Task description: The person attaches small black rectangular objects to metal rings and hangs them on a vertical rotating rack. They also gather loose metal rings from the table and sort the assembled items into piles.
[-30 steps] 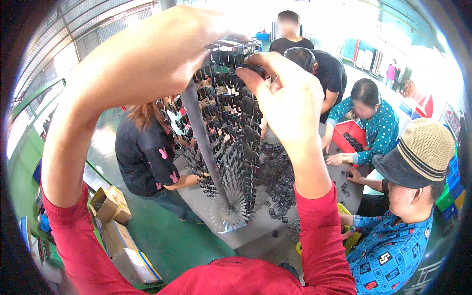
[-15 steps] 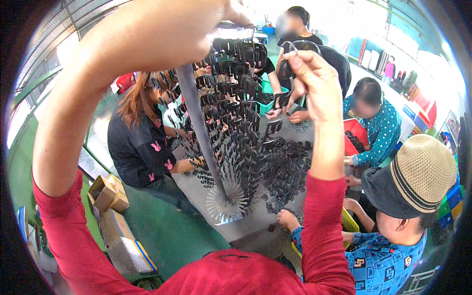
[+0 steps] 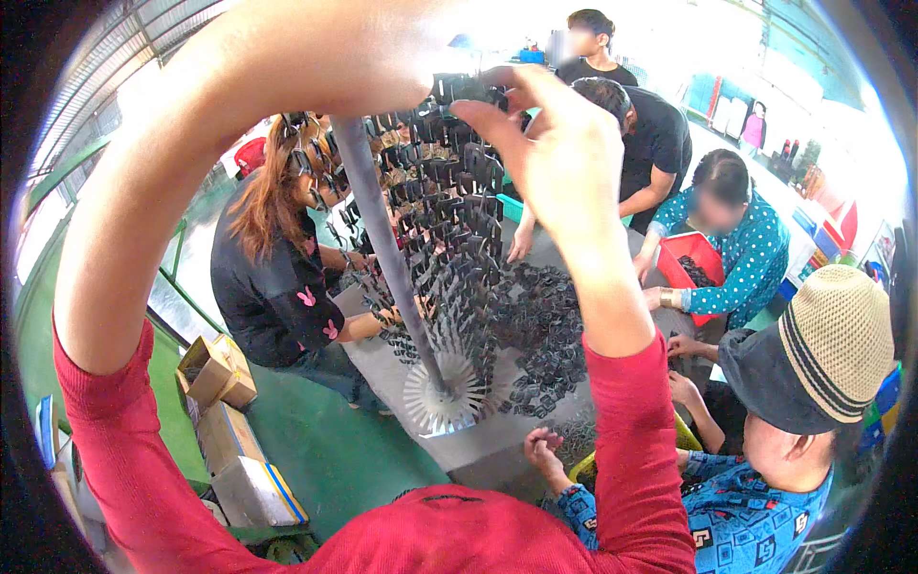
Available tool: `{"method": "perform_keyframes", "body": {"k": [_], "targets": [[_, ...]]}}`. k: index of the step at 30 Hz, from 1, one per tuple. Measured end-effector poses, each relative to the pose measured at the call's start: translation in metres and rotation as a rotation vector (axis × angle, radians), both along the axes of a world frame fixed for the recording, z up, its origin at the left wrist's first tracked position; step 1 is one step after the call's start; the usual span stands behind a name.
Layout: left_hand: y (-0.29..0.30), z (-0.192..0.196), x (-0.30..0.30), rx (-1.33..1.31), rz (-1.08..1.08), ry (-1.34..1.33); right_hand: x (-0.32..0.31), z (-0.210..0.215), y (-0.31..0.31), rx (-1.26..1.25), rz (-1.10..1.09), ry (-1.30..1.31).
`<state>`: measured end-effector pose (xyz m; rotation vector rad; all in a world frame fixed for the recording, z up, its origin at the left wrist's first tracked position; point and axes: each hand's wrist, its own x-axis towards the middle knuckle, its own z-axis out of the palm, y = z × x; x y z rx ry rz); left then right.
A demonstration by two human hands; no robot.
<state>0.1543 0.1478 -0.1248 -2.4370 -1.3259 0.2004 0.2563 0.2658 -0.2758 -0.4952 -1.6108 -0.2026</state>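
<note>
Overhead, the right hand pinches its fingers on a dark clip atop the rack. Whether the left hand fingers are apart I cannot tell, lost in glare. Loose clips litter the bench among seated workers.

Both arms raised high, red sleeves pushed back to abt the elbows, forearms bare. Left forearm slanting up from lower left twd top centre; left hand at top edge, washed out by glare, grip can't be told. Right forearm rising nearly upright from lower centre-right. Right hand bent over at wrist, thumb & fingers pinched together, pointing left. Hands near each other, not touching.
</note>
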Motion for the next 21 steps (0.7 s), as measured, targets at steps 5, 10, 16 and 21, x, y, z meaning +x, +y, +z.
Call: {"method": "perform_keyframes", "body": {"k": [5, 10, 16, 21], "targets": [[-0.003, -0.002, 0.017, -0.017, 0.283, -0.082, 0.003, 0.005, 0.009, -0.573, 0.604, 0.158], [-0.003, -0.005, 0.003, 0.042, 0.175, -0.127, 0.029, -0.01, 0.029, -0.671, 0.937, 0.264], [-0.009, -0.018, -0.035, 0.176, -0.026, -0.145, 0.077, -0.024, 0.106, -0.662, 0.341, 0.019], [-0.035, -0.02, -0.006, 0.219, 0.04, -0.114, 0.074, -0.017, 0.085, -0.289, -0.04, 0.065]]}}
